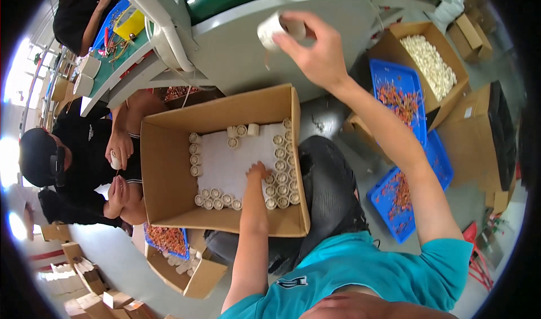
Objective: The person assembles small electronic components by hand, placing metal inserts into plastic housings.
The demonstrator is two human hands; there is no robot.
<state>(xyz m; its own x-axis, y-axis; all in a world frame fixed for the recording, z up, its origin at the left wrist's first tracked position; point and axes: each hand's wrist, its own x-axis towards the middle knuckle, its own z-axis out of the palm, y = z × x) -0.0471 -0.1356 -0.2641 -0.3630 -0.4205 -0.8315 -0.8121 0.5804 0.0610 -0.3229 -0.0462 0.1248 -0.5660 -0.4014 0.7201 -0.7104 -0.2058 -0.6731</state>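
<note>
The right hand (316,53) held a white cylindrical socket (270,32), axis roughly sideways, beyond the carton's far wall (220,114); the left hand (258,171), loosely spread, lay beside upright sockets (282,190)

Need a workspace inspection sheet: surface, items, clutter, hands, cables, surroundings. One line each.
Surface: pale sheet across the carton floor.
Items: white cups along the left, near and right walls, a few toward the far wall.
Clutter: blue trays of reddish pieces and an open box of white pieces, right.
Left hand: low beside the right-side cups; grip can't be told.
Right hand: raised, holding a white cylinder.
Cables: white corrugated tube, left of the grey panel.
Surroundings: other people at left.
</note>
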